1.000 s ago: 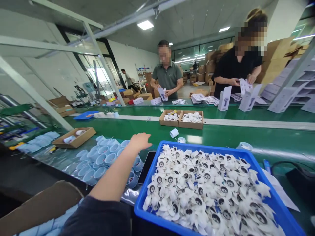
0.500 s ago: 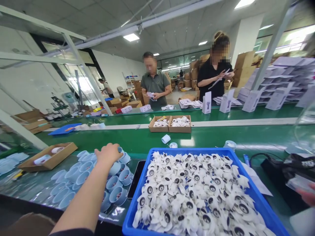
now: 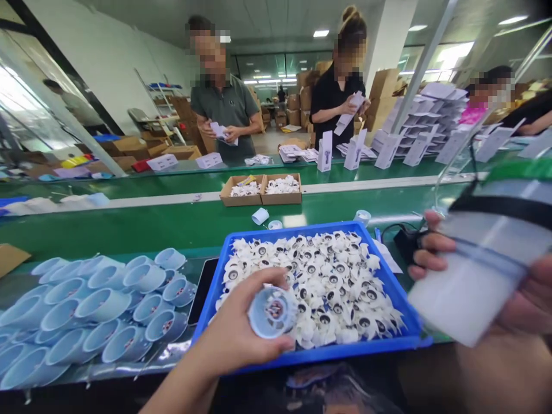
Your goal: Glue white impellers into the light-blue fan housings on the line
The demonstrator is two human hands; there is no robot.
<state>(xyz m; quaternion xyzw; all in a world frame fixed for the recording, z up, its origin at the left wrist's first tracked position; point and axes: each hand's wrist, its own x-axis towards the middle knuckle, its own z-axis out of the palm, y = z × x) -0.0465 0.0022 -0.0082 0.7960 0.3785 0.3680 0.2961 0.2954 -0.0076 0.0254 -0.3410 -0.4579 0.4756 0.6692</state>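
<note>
My left hand (image 3: 230, 328) is closed around a light blue cup-shaped housing (image 3: 260, 318), its open end turned toward me. Inside its slotted centre, small reddish and metallic parts show. It is held over the near left part of a blue tray (image 3: 345, 347) full of white fan blades (image 3: 340, 268) with dark round hubs. At the right, my right hand (image 3: 524, 293) grips a translucent white container (image 3: 457, 287), tilted and blurred, with a black band and a green part at its upper end. Many more blue housings (image 3: 103, 305) lie on their sides in rows at the left.
A dark flat device (image 3: 202, 290) lies between the housings and the tray. Beyond it, two cardboard boxes (image 3: 281, 198) of white parts and a few loose housings (image 3: 260, 216) sit on the green belt (image 3: 198, 227). Across the belt, people handle white cartons (image 3: 325, 152).
My left hand has come from the pile of housings to the tray with one housing in it. My right hand has risen into view with the white container. The view has turned right.
</note>
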